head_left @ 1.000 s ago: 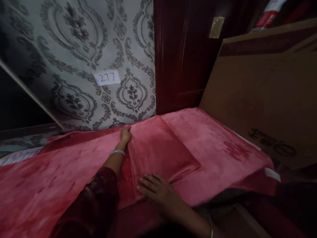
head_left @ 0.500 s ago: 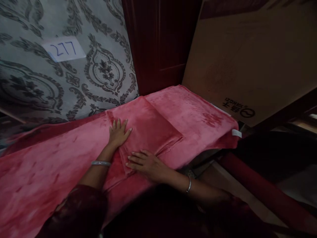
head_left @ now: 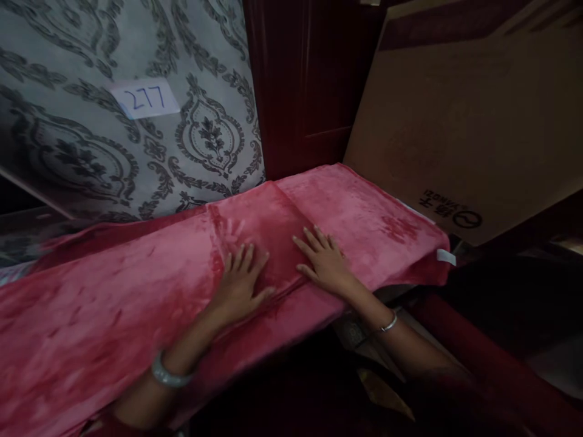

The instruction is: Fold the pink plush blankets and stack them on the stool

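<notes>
A folded piece of pink plush cloth (head_left: 273, 224) lies on a longer pink plush cloth (head_left: 150, 279) that spreads across a low surface. My left hand (head_left: 239, 285) rests palm down on the near left part of the folded piece, fingers spread. Flat on its right side lies my right hand (head_left: 325, 261), fingers apart, close to the folded edge. Neither hand grips anything. Above my left fingers a pale handprint shows in the pile. A white tag (head_left: 446, 257) sticks out at the right end of the long cloth.
A grey patterned panel (head_left: 214, 139) with a paper marked 277 (head_left: 146, 99) stands behind the cloth on the left. Beside it is a dark red wooden panel (head_left: 305, 79). A large cardboard box (head_left: 455, 121) leans at the right. A red roll-like shape (head_left: 478, 346) lies below it.
My left hand has slid toward me and a little right, off the upper left edge. My right hand has moved right and away from me to the folded piece's right side.
</notes>
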